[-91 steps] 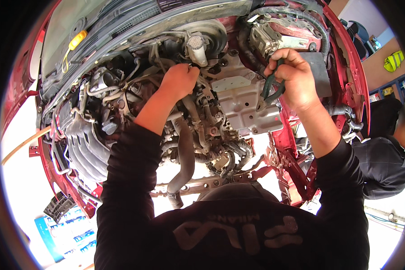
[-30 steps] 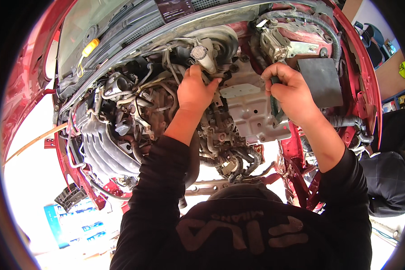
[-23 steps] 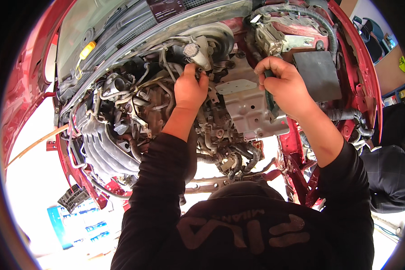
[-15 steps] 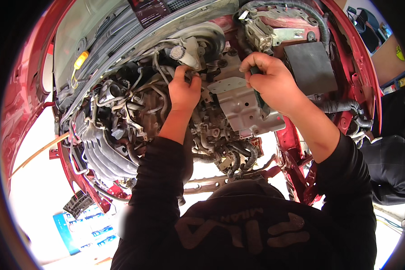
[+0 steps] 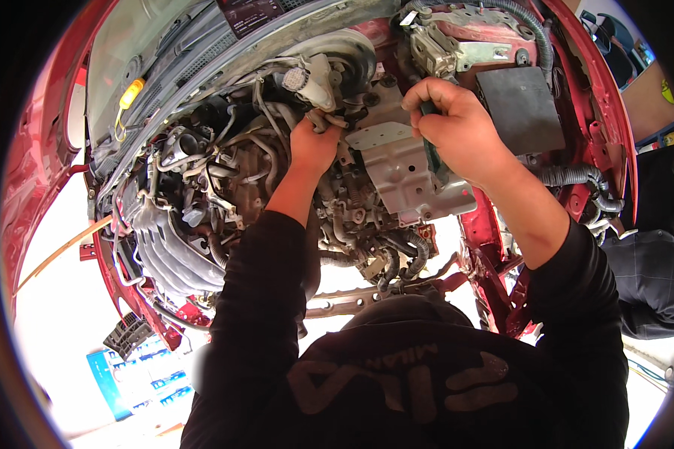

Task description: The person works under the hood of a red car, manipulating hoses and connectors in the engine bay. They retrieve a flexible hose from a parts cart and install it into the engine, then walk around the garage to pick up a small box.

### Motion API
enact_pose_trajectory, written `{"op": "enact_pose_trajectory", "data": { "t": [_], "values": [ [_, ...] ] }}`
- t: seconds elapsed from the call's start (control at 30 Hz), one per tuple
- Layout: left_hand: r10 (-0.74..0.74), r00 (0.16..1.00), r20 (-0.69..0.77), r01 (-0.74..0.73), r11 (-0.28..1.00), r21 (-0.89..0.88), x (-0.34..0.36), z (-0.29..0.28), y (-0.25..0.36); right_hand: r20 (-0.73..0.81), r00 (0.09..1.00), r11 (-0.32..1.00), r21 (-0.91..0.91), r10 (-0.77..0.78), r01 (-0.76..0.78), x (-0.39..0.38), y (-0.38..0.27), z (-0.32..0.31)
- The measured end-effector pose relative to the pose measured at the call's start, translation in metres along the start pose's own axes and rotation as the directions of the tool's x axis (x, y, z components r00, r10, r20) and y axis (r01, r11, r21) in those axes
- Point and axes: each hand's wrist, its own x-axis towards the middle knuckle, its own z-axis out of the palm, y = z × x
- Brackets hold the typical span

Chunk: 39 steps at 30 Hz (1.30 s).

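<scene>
My left hand (image 5: 314, 147) reaches into the engine bay, just below a whitish fluid reservoir (image 5: 316, 84) with a round cap. Its fingers are curled together among hoses and pipes; what they pinch is hidden. Over a grey metal battery tray (image 5: 401, 179), my right hand (image 5: 460, 131) is closed around a slim dark green handle (image 5: 432, 153). The handle runs down from the fist in front of the tray; its working end cannot be made out. Behind the reservoir sits the round brake booster (image 5: 356, 56).
The engine with its ribbed grey intake manifold (image 5: 174, 247) fills the left. A flat dark box cover (image 5: 520, 108) lies right of my right hand, above a corrugated hose (image 5: 565, 176). A yellow lamp-like piece (image 5: 132, 93) rests by the windscreen. Red fenders border both sides.
My left hand has shifted slightly down and right, its fingers curling under the reservoir. The right fist has turned a little, and more of the green handle shows.
</scene>
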Motion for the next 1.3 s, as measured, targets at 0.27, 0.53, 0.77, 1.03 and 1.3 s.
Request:
{"op": "enact_pose_trajectory", "data": {
  "t": [0.27,0.53,0.77,1.03,1.3],
  "values": [
    [0.174,0.972,-0.156,-0.148,0.975,0.165,0.009,0.015,-0.02,-0.1,0.994,0.968,0.249,0.043,-0.017,-0.001,-0.006,0.0],
    [0.055,0.989,-0.134,-0.04,0.993,0.113,0.007,0.012,-0.02,-0.07,0.996,0.98,0.196,0.052,-0.037,0.0,-0.007,-0.001],
    [0.069,0.965,-0.255,-0.023,0.984,0.178,0.003,0.023,-0.01,-0.13,0.982,0.979,0.17,0.136,-0.113,-0.003,0.003,0.002],
    [0.03,0.952,-0.305,0.025,0.984,0.176,0.001,0.026,0.002,-0.124,0.99,0.996,0.061,-0.063,0.071,-0.012,0.028,0.022],
    [0.144,0.981,-0.128,-0.132,0.986,0.104,0.002,0.01,-0.009,0.186,0.945,0.542,-0.781,-0.27,0.309,-0.012,-0.008,0.004]
  ]
}}
